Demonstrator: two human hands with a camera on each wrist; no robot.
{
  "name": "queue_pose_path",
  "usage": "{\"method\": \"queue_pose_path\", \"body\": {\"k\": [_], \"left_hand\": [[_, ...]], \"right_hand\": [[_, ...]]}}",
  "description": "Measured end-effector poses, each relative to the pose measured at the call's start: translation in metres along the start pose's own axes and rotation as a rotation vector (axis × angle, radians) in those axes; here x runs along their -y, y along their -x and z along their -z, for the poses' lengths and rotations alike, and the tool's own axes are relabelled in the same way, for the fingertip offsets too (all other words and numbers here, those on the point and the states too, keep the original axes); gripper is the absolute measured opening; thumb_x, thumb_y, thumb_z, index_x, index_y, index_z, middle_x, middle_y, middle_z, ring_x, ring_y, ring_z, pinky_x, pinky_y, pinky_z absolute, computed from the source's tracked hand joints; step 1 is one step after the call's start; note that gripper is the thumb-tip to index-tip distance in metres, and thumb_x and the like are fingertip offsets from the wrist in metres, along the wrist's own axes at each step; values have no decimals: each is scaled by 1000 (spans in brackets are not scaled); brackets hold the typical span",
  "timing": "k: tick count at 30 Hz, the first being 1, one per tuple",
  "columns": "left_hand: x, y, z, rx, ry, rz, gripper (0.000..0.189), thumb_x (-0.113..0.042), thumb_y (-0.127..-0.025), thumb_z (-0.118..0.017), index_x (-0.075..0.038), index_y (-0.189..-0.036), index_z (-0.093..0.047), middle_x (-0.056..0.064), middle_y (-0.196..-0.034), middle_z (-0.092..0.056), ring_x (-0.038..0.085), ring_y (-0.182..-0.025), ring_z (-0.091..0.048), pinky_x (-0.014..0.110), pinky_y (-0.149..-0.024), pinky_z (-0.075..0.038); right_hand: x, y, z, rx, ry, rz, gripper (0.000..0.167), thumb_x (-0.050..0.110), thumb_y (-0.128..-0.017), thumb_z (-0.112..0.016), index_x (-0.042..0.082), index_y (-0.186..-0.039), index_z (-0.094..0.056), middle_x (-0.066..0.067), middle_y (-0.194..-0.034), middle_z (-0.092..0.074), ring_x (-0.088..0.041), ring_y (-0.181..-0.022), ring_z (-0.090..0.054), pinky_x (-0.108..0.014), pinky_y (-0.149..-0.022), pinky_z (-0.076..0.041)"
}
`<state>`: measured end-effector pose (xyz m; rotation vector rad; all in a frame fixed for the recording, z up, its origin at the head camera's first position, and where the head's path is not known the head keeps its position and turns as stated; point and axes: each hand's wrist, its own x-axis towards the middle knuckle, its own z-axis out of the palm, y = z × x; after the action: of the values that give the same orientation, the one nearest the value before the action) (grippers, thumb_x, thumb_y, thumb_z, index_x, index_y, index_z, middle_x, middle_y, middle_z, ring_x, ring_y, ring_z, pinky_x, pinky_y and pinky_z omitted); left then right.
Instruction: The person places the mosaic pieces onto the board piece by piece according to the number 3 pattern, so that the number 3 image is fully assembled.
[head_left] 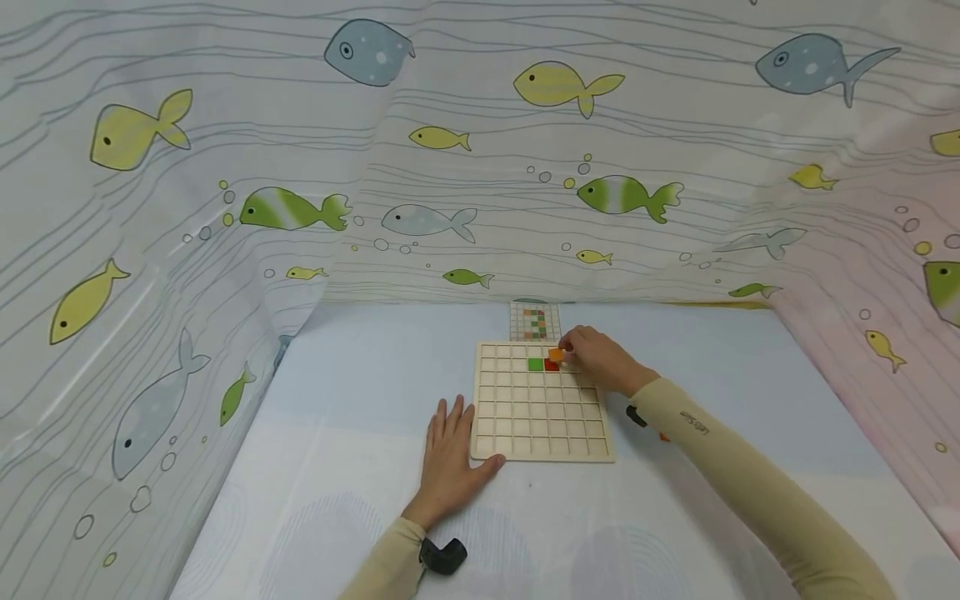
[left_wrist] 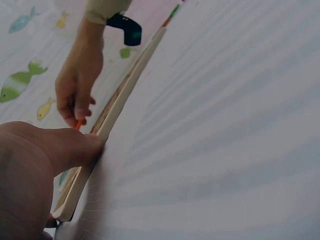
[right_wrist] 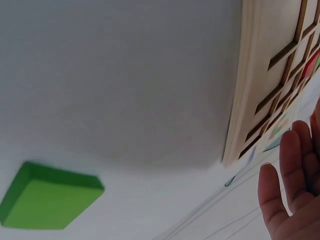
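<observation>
Pale wood makes up the gridded board [head_left: 540,417], which lies flat between the two hands near the middle of the table [head_left: 337,367]. At its left, the left hand [head_left: 450,471] rests with fingers spread, the fingertips along the board's left side and the thumb by the near left corner. From the other side, the right hand [head_left: 600,360] reaches over the far right part, its fingertips pinched narrow on an orange block [head_left: 556,355]. That block is at the board's far end, partly covering a red block [head_left: 552,366] from the head view; whether the two touch is hard to tell from this angle. Around all this rises a curtain [head_left: 480,179] printed with fish, along the left, back and right of the table. Just past the board's far edge lies a small card [head_left: 535,322] with a grid of coloured squares. The right forearm crosses over the table beside the board, partly hiding an orange piece [head_left: 664,437]. A loose green block [right_wrist: 50,200] sits on the table to the right of the board, while a green square [head_left: 536,364] lies in the grid, just left of the red one. Wide stretches of table run from the left hand to the curtain and along the board's near edge, between the forearms.
</observation>
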<state>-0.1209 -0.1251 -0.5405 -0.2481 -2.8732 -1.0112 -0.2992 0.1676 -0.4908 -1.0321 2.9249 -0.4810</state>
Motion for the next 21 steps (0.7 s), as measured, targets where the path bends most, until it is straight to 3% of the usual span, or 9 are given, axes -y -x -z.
{"method": "queue_pose_path", "body": {"k": [9,18,21], "left_hand": [[0,-1,-1,5,-1,6,92,-44,-91,-77,6,-158,-40,25,-172,-27,49,-163,-9,63,-131,-9],[1,0,-1,4,1,2,93,-46,-90,-76,6,-158,-41,26,-172,-27,49,-163,-10,64,-131,-10],[1,-1,0,6,4,2,93,-46,-91,-76,6,-158,-40,25,-173,-27,49,-163,-9,64,-131,-9]], "right_hand": [[9,-12,-6,-15,-23,36,22,15,-108,-62,-1,-122,-64,-15,-119,-66,-30,-108,-63,-46,-97,-57],[19,-20,-17,-58,6,142,20,11,-107,-62,-4,-119,-64,-17,-119,-66,-33,-109,-64,-47,-95,-58],[23,-22,-19,-45,-26,134,20,12,-108,-61,-3,-121,-65,-17,-119,-65,-33,-109,-65,-47,-94,-58]]}}
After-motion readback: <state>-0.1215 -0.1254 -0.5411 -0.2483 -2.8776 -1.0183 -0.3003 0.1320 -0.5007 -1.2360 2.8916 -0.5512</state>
